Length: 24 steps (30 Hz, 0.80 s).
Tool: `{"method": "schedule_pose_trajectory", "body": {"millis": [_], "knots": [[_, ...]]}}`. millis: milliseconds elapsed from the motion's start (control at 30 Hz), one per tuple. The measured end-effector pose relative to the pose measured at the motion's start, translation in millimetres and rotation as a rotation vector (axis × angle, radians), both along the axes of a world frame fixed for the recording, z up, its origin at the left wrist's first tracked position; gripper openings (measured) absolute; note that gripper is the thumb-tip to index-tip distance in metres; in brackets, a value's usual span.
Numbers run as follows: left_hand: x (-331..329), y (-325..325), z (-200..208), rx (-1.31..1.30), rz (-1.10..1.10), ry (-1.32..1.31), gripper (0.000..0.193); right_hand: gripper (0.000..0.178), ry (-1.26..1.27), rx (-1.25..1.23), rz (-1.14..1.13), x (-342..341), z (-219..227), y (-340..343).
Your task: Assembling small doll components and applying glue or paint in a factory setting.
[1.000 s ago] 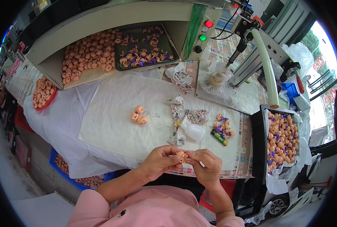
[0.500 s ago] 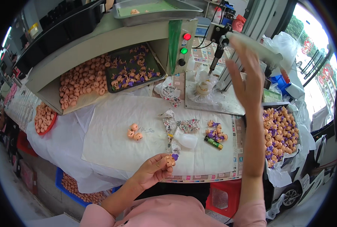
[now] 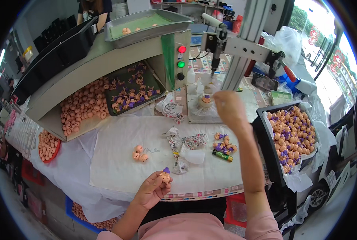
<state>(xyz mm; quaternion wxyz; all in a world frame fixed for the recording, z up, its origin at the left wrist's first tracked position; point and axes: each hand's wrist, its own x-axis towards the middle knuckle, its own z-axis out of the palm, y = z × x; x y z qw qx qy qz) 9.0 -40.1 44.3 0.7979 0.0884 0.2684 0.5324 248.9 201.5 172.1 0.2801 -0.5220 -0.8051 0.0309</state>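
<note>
Workshop table (image 3: 118, 140) draped in white cloth, a grey machine housing behind it with red, green and black buttons (image 3: 181, 62). Left hand (image 3: 152, 188) low near the table's front edge, fingers closed around a small peach doll head (image 3: 165, 176) with a purple bit on top. Right hand (image 3: 228, 108) raised over the back of the table, fingers curled loosely, blurred; cannot tell if it holds anything. It sits just beside another doll head (image 3: 205, 100) resting on a clear plastic sheet under the vertical press tool (image 3: 215, 56). Three loose doll heads (image 3: 139, 153) on the cloth, well left of centre. Crumpled printed wrappers (image 3: 180, 148) mid-table. Small cluster of purple-haired heads (image 3: 223, 145) beside a green tube (image 3: 222, 155). Black tray (image 3: 266, 144) at right full of peach heads. Dark tray (image 3: 131, 94) under the housing with purple pieces, a heap of plain heads (image 3: 84, 108) beside it. Red bowl (image 3: 48, 146) of heads at far left.
</note>
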Motion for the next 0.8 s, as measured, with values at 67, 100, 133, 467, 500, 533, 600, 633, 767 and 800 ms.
{"method": "schedule_pose_trajectory", "body": {"millis": [67,100,133,467,500,533,600,633,767,800], "knots": [[11,8,2,0.047,-0.02,0.027,0.03,0.02,-0.032,0.039,-0.035,3,-60,20],[19,10,4,0.052,-0.05,0.027,0.03,0.023,-0.094,0.172,-0.049,2,-87,32],[28,11,8,0.053,-0.055,0.034,0.03,0.02,-0.074,0.203,-0.021,3,-107,39],[19,15,3,0.056,0.063,0.137,0.029,0.022,0.282,0.366,-0.123,94,-57,-18],[14,17,2,0.04,0.094,0.163,0.03,0.019,0.265,0.411,-0.227,113,-43,-30],[10,20,1,0.034,0.087,0.16,0.03,0.017,0.244,0.457,-0.333,135,-34,-38],[2,19,15,0.108,0.121,0.224,0.029,0.017,0.262,0.361,-0.418,184,-26,-48],[1,26,20,0.132,0.096,0.252,0.027,0.017,0.259,0.362,-0.419,201,-29,-51],[23,69,42,0.208,-0.021,0.411,0.022,0.021,0.176,0.299,-0.729,227,-37,-68],[31,82,48,0.208,-0.021,0.41,0.022,0.022,0.188,0.381,-0.736,227,-35,-71]]}}
